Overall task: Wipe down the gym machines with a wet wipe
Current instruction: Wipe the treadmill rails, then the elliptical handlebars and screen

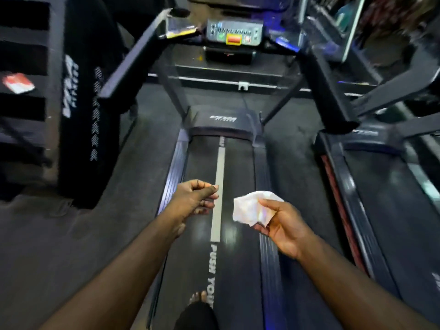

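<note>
Right hand (283, 225) pinches one wet wipe (250, 208), left hand (192, 198) curls empty, over two treadmills (238, 167).

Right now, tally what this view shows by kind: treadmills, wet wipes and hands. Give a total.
Treadmills: 2
Wet wipe: 1
Hands, left hand and right hand: 2
Total: 5

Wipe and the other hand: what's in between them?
Just air. In the head view, the treadmill belt and its grey stripe show below, between left hand and wipe.
</note>
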The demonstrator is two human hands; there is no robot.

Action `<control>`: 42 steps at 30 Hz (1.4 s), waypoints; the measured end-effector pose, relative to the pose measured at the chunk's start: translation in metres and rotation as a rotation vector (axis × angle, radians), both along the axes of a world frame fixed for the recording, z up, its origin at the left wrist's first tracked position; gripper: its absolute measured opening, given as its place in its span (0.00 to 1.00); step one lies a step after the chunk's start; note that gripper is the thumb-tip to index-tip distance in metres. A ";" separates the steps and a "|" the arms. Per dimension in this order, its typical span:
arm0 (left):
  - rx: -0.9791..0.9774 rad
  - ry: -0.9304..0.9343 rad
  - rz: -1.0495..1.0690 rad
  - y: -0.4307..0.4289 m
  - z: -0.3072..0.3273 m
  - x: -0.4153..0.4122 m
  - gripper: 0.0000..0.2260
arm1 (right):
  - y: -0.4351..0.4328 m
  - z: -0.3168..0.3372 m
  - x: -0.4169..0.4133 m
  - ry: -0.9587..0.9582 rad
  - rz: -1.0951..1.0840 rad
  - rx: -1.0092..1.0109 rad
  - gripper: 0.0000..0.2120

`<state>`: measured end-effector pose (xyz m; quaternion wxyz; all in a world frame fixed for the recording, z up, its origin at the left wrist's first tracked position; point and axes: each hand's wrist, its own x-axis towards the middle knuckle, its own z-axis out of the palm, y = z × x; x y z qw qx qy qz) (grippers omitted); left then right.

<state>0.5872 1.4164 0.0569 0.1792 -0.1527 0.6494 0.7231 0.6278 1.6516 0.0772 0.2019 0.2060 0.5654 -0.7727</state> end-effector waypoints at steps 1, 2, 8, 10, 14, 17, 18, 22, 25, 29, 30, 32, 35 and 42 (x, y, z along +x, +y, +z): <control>0.006 0.020 -0.015 0.000 0.018 -0.019 0.08 | -0.003 0.018 -0.013 0.023 -0.012 0.029 0.13; 0.015 0.036 -0.037 0.001 0.045 -0.042 0.08 | -0.003 0.041 -0.030 0.039 -0.035 0.054 0.11; 0.005 0.086 -0.212 0.027 0.183 -0.135 0.09 | 0.012 0.161 -0.091 0.027 -0.258 0.026 0.07; -0.023 0.126 -0.271 0.039 0.211 -0.165 0.08 | 0.023 0.183 -0.105 0.050 -0.334 0.037 0.07; -0.029 0.151 -0.347 0.068 0.227 -0.221 0.06 | 0.047 0.189 -0.134 0.087 -0.443 0.014 0.08; -0.048 0.144 -0.392 0.090 0.223 -0.267 0.07 | 0.066 0.181 -0.174 0.051 -0.501 -0.015 0.07; -0.055 0.144 -0.395 0.097 0.220 -0.285 0.07 | 0.074 0.178 -0.192 0.035 -0.525 -0.032 0.05; -0.112 0.168 -0.379 0.120 0.219 -0.356 0.11 | 0.101 0.175 -0.271 0.004 -0.567 -0.128 0.04; -0.120 0.149 -0.337 0.135 0.223 -0.410 0.10 | 0.116 0.181 -0.332 -0.010 -0.552 -0.151 0.03; -0.146 0.207 -0.296 0.149 0.225 -0.481 0.08 | 0.134 0.188 -0.417 0.003 -0.486 -0.134 0.04; -0.133 0.212 -0.281 0.150 0.224 -0.496 0.09 | 0.136 0.192 -0.437 0.006 -0.476 -0.128 0.04; -0.116 0.223 -0.254 0.151 0.223 -0.525 0.10 | 0.139 0.197 -0.477 0.018 -0.455 -0.136 0.04; -0.166 0.264 -0.236 0.150 0.222 -0.576 0.10 | 0.141 0.202 -0.535 0.017 -0.439 -0.117 0.06; -0.302 0.408 -0.310 0.152 0.204 -0.726 0.10 | 0.151 0.193 -0.671 0.065 -0.478 0.036 0.07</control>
